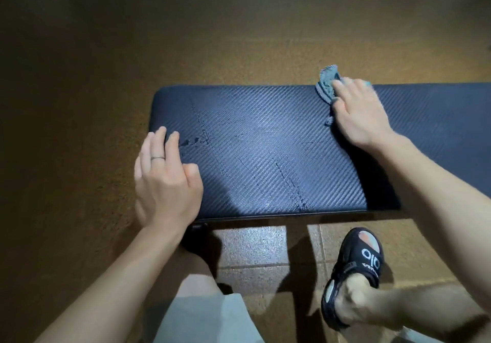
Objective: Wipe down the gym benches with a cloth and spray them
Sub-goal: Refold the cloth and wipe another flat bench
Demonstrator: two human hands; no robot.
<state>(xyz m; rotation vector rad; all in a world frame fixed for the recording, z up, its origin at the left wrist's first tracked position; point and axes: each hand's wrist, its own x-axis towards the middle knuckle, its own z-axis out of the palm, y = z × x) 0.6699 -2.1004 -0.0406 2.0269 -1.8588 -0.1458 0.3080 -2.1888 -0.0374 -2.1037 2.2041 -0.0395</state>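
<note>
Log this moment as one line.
wiping | right hand presses cloth on bench far edge | left hand braces near corner

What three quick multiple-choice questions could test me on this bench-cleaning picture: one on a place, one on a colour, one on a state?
1. Where is the cloth?
A. At the far edge of the bench pad, under the right hand
B. On the floor
C. Under the left hand

2. What colour is the bench pad?
A. Red
B. Dark blue
C. White

3. What is the left hand doing?
A. Holding a spray bottle
B. Gripping the cloth
C. Resting empty on the pad's end

Answers:
1. A, the grey-blue cloth pokes out from under the right hand's fingers at the far edge.
2. B, the textured pad reads dark blue.
3. C, its fingers lie on the pad with nothing held.
</note>
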